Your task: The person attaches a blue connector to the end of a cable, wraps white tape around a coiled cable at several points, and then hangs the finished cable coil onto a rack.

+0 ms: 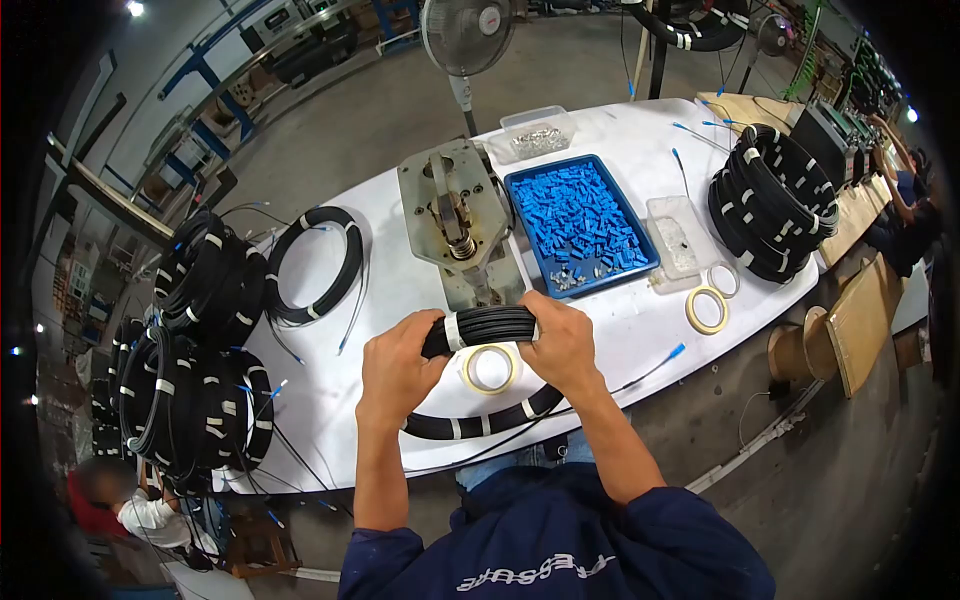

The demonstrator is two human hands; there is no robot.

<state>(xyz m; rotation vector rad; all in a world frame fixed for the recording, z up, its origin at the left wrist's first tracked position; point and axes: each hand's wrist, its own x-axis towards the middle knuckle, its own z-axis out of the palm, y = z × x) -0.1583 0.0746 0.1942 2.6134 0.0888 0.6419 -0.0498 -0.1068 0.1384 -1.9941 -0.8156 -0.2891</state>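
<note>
A coil of black cable (pixel 492 327), bound with white tape bands, is gripped at its far side by both hands. My left hand (pixel 396 362) has its fingers wrapped round the coil on the left. On the right, my right hand (pixel 562 342) is closed round the same bundle. The coil's near side (pixel 470 428) lies by the table's front edge. Inside the loop shows a roll of cream tape (pixel 466 372). A cable end with a blue connector (pixel 676 351) sticks out to the right. Just beyond the hands stands a metal press (pixel 455 215).
A blue tray (pixel 585 225) holds many small blue parts. Two tape rolls (pixel 707 311) lie right of it, near a clear plastic box (pixel 675 238). Stacked cable coils stand at right (pixel 772 205) and left (pixel 190 390). Another coil (pixel 315 265) lies flat. A fan (pixel 466 40) stands behind.
</note>
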